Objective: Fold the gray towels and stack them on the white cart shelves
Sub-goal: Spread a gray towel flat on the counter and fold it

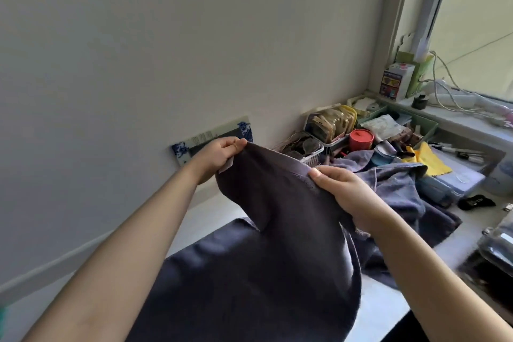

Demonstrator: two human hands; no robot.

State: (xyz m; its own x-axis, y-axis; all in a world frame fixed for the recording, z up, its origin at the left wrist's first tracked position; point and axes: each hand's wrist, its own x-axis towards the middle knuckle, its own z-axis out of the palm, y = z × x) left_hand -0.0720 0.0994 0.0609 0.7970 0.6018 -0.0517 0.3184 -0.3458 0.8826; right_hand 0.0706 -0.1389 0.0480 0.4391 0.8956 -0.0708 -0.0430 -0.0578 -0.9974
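Left hand (219,157) and right hand (342,191) each pinch a top corner of the gray towel (277,230) with curled fingers, lifting it over the tabletop (388,311) to straighten it for folding; no cart shows

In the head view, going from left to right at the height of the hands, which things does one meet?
Blue-and-white tile → left hand → dark gray towel → right hand → crumpled lighter gray towel → yellow cloth.
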